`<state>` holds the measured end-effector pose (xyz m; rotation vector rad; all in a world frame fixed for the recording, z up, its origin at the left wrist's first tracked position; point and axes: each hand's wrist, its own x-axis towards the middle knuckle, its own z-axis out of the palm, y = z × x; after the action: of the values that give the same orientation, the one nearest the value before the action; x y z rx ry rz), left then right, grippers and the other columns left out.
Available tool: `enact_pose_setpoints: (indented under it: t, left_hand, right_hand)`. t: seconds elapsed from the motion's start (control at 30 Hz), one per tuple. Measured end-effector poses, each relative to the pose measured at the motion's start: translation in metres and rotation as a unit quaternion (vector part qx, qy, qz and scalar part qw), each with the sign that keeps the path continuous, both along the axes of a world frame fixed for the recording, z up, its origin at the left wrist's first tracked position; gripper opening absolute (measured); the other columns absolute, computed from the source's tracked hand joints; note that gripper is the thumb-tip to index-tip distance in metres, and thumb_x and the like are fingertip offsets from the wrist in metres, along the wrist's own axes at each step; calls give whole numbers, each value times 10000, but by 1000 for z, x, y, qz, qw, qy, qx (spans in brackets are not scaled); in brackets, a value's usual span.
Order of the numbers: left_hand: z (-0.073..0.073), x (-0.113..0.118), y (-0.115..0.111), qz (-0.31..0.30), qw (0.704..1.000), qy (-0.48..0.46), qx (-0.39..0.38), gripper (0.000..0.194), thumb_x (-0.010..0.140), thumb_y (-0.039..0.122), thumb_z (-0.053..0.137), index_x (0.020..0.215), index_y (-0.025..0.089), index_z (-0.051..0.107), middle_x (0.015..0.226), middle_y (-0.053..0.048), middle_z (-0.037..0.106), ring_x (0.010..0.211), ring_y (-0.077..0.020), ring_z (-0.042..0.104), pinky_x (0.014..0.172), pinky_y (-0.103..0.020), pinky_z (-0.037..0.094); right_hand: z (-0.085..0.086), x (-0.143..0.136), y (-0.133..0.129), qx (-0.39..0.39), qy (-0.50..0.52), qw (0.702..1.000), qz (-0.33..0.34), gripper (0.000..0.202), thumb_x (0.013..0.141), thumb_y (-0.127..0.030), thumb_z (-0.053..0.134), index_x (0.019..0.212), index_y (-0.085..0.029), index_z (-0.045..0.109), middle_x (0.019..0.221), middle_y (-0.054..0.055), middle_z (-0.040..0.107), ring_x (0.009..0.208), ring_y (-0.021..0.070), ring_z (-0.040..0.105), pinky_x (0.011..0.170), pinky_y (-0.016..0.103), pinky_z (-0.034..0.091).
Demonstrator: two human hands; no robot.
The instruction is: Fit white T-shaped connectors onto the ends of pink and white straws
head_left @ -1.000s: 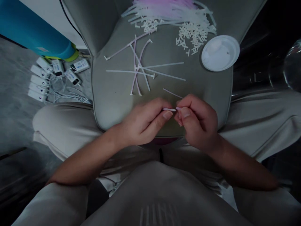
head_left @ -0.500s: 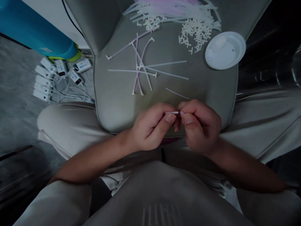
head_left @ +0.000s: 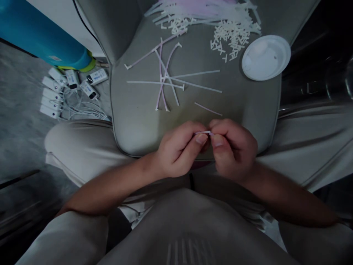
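Honestly can't read any text here. There's a small pale label (head_left: 55, 58) on the big blue object (head_left: 62, 35) at left, way too tiny to make out. The white boxes (head_left: 97, 76) on the floor have some bluish print, just a blur. Pale strokes (head_left: 184, 252) on the shirt (head_left: 165, 224) could be anything tbh.

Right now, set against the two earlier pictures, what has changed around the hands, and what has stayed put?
The left hand and right hand have drawn slightly toward the wearer, uncovering the right end of the loose purple tube. The white connector and held purple tube, apart half a second ago, now appear to meet. Both pinches remain; the white bowl and crossed tubes stayed.
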<state>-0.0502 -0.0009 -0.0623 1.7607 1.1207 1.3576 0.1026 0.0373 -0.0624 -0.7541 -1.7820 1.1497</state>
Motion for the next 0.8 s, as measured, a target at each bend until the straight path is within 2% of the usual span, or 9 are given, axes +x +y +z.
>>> enact_pose_setpoints:
  t: [0.27,0.57,0.8]
  left_hand:
    - [-2,0,-1,1,1000,-4,-1,164,1058,237,462,949,199,577,723,26,620,639,-69,596,590,-183,504]
    - [-2,0,-1,9,1000,4,1,153,1051,251,468,959,212,585,739,15,634,657,-91,609,605,-219,530]
    - [-3,3,-3,15,1000,0,10,155,1049,245,466,961,214,589,745,8,632,670,-107,624,610,-238,551]
  right_hand:
    - [1,0,-3,-20,4,1000,-7,183,945,-193,491,782,-277,498,643,-22,507,574,156,484,532,348,378]
    - [0,0,-5,-4,-7,1000,-10,187,978,-230,485,796,-274,500,652,-22,499,571,150,476,532,334,389]
    - [1,0,-7,17,-10,1000,-11,159,941,-157,518,817,-255,502,669,-51,498,590,115,473,553,285,386]
